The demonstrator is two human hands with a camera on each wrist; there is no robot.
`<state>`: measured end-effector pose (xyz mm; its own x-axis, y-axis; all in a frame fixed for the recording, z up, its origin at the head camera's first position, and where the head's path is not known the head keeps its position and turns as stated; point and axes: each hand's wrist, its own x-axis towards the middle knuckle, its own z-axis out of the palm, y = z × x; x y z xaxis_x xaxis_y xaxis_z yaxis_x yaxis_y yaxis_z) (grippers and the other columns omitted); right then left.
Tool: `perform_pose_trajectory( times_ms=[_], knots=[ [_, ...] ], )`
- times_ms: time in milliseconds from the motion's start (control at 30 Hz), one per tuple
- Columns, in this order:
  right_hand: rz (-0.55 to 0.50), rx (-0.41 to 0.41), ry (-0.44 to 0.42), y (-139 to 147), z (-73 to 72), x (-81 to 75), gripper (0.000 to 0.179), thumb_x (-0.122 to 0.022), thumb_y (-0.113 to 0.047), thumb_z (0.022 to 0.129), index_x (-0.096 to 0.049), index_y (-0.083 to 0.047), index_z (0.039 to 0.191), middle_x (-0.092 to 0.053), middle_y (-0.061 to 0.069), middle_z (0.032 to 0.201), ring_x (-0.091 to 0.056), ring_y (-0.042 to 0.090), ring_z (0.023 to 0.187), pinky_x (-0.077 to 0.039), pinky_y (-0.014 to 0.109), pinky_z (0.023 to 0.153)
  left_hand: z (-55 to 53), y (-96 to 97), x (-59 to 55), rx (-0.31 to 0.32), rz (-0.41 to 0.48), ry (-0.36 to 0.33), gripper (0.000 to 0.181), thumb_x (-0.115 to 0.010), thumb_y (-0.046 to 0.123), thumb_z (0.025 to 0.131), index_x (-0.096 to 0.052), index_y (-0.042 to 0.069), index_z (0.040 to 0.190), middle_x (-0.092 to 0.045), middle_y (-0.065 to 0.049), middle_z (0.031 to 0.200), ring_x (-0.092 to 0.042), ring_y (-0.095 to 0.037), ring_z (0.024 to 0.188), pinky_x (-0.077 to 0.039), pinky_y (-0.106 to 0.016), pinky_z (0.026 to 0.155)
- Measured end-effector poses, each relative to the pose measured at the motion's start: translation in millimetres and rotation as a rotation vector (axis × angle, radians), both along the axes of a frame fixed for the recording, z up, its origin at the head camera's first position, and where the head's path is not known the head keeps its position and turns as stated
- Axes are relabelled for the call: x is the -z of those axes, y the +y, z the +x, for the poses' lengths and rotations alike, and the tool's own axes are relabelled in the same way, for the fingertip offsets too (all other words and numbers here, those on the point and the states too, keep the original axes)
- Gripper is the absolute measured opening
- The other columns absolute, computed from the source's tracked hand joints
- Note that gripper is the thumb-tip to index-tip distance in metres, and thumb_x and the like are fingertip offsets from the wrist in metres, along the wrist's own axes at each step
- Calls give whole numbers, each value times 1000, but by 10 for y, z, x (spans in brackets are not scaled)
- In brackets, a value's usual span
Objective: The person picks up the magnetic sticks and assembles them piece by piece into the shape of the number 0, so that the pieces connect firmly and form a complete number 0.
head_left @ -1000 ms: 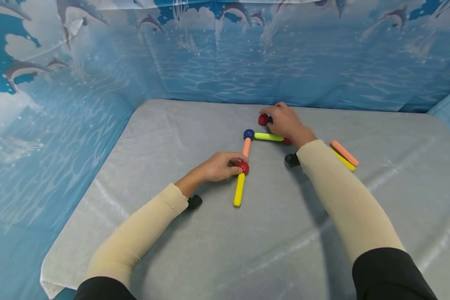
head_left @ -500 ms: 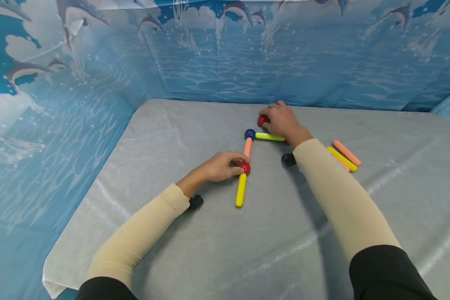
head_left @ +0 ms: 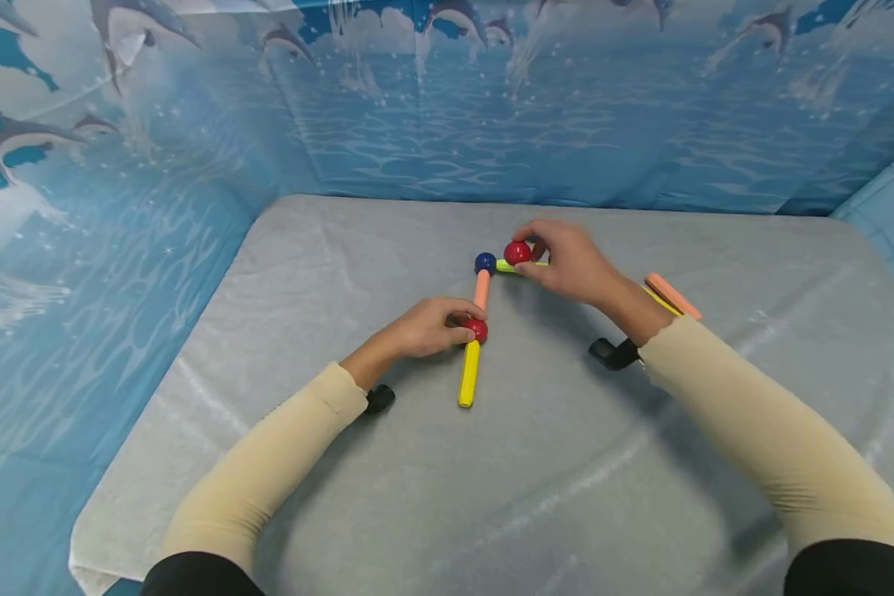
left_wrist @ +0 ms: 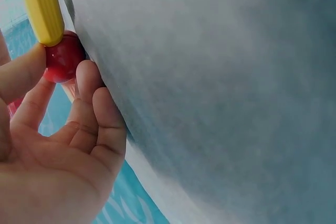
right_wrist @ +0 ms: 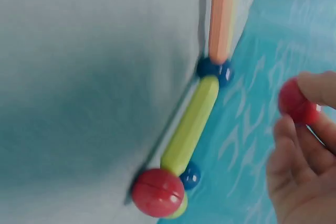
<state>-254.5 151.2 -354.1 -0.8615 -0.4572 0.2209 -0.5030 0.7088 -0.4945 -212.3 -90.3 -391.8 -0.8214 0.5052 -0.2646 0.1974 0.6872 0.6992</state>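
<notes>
- Had the left grip (head_left: 430,328) clamped on the near red ball (head_left: 478,331), low on the grey surface (head_left: 387,497)
- Seemed best to pinch there firmly but lightly, without twisting the joint
- Found the yellow rod (head_left: 469,377) touching that ball on the near side, and the salmon rod (head_left: 482,290) running from beyond it to the blue ball (head_left: 485,263)
- Found the lime rod (head_left: 503,266) leading rightward from the blue ball to the end red ball (right_wrist: 157,192), out of sight in the head view
- Held the loose red ball (head_left: 517,252) clamped in the right grip (head_left: 566,261), raised and apart from the joined pieces
- Looked wise to hold it by its sides, well clear of the lime rod, to avoid a knock
- Saw the orange rod (head_left: 673,295) beside a second yellow rod (head_left: 661,300), partly covered, farthest right
</notes>
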Motion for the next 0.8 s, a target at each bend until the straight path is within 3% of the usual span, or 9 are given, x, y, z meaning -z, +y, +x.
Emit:
perform_pose_trajectory(
  times_ms=[233,400,533,800],
  knots=[
    [3,-163,-67,77,587,118,39,-77,-5,84,-67,-8,121,-68,9,115,-62,19,84,-55,33,74,-8,3,-38,22,-17,4,34,-63,22,98,-63,21,132,-65,-8,128,-58,-21,104,-50,-27,80],
    [-13,-220,-167,67,879,214,39,-77,-4,83,-66,-10,120,-66,3,111,-59,14,85,-55,29,75,-28,-7,-50,39,-26,8,35,-63,22,98,-63,20,133,-65,-9,128,-58,-20,101,-49,-25,77],
    [-2,-259,-247,27,1017,273,39,-74,-3,85,-64,-12,122,-64,1,110,-58,15,88,-54,27,76,-44,-22,-46,39,-22,8,35,-63,22,98,-63,21,132,-66,-9,127,-59,-21,99,-49,-25,75],
    [9,-287,-359,-65,1150,351,36,-75,-10,86,-63,-14,120,-63,-1,107,-57,13,86,-53,23,75,-45,-34,-50,51,5,1,34,-65,20,96,-64,20,130,-67,-10,121,-60,-20,96,-49,-24,74]
  ],
)
